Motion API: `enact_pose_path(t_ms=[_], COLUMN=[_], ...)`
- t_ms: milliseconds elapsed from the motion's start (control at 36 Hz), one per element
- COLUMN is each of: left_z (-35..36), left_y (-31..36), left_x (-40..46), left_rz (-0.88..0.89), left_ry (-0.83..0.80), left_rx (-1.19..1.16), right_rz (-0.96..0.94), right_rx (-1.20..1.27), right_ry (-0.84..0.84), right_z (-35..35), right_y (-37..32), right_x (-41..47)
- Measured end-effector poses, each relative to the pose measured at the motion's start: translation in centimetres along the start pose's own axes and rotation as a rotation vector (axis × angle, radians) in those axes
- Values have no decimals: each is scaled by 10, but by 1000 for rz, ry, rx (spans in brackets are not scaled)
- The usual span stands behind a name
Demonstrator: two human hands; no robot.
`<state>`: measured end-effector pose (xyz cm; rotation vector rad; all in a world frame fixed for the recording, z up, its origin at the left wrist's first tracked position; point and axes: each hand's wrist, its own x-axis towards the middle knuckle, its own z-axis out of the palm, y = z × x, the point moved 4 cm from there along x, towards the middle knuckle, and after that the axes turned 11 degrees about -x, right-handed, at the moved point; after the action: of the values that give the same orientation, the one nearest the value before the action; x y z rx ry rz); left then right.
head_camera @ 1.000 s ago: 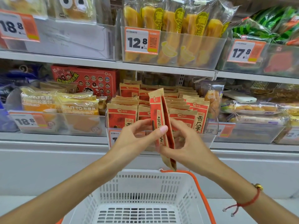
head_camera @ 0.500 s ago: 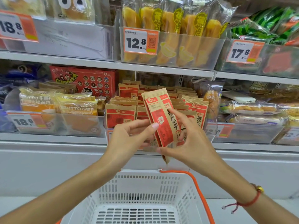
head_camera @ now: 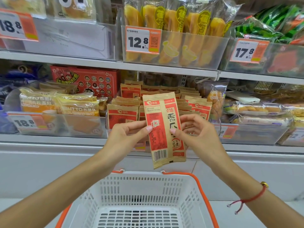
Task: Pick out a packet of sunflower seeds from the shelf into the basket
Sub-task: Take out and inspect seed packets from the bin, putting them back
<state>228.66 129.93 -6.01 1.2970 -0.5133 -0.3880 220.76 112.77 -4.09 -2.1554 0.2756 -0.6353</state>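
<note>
Head view: kraft-brown and red packet of sunflower seeds (head_camera: 163, 129), large black characters and a barcode on its face, held upright above the white basket (head_camera: 139, 191) and before the shelf (head_camera: 164, 72). Pinched at its edges by left hand (head_camera: 127, 137) and right hand (head_camera: 196, 135), thumbs pressed on the front. Matching packets (head_camera: 122, 115) racked behind.

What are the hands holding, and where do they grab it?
Both hands hold one packet of sunflower seeds upright above the basket. The left hand pinches its left edge, the right hand its right edge, both near mid-height.
</note>
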Motion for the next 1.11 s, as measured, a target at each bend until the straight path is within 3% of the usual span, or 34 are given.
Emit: enact_pose_path(t_ms=[222,444,889,1111], left_z=[7,6,7,5], left_y=[-7,-11,-13,-9], left_x=[-2,-1,-3,-2], left_rz=[-30,-63,-57,22], left_ry=[-89,-66,-96,-29], left_rx=[86,57,130,91], right_rz=[12,-90,-64,-37], right_rx=[92,17,70,62], right_ry=[118,192,191,167], right_z=[-9,-13,-15,-10], right_y=[4,-3,1,3], right_x=[3,-1,1,1])
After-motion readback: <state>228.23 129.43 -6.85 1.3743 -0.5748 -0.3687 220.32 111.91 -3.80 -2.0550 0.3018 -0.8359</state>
